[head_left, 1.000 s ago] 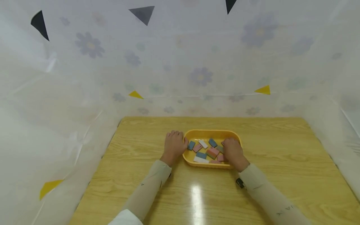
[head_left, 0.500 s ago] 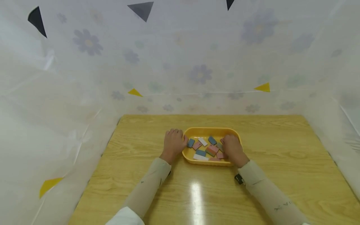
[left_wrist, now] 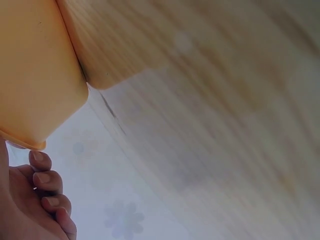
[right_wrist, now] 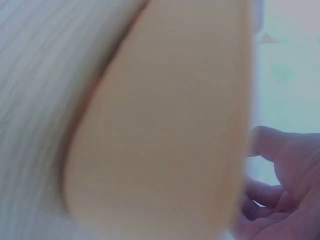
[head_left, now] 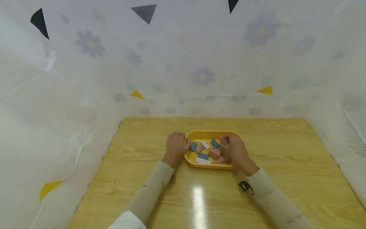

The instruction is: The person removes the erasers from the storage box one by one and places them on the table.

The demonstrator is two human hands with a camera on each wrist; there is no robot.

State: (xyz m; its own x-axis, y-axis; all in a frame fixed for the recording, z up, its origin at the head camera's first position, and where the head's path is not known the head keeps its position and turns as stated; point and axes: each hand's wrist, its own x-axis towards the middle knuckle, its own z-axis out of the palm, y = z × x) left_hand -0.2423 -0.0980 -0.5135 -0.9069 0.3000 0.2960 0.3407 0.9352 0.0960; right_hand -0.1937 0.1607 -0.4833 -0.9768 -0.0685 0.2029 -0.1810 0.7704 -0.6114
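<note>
A yellow tray [head_left: 211,131] with rounded ends holds several small rectangular blocks. Among them are a blue block [head_left: 215,143], a white block [head_left: 205,145] and a thick pink-and-green block [head_left: 214,153]. At the tray's left end, my left hand [head_left: 175,146] holds the rim with the thumb, its other fingers loosely curled outside, as the left wrist view also shows. Over the right end, my right hand [head_left: 236,151] pinches a pink block [head_left: 222,140] at its fingertips. The tray wall [right_wrist: 160,120] hides those fingertips in the right wrist view.
The tray stands on a wood-grain table [head_left: 154,133]. White flower-patterned sheeting [head_left: 177,63] encloses the back and both sides, with yellow and black triangles on it. A dark band [head_left: 245,186] sits at the right wrist.
My right hand has risen slightly from among the blocks, and a pink block now shows between its fingertips. The left hand has stayed at the tray's left rim.
</note>
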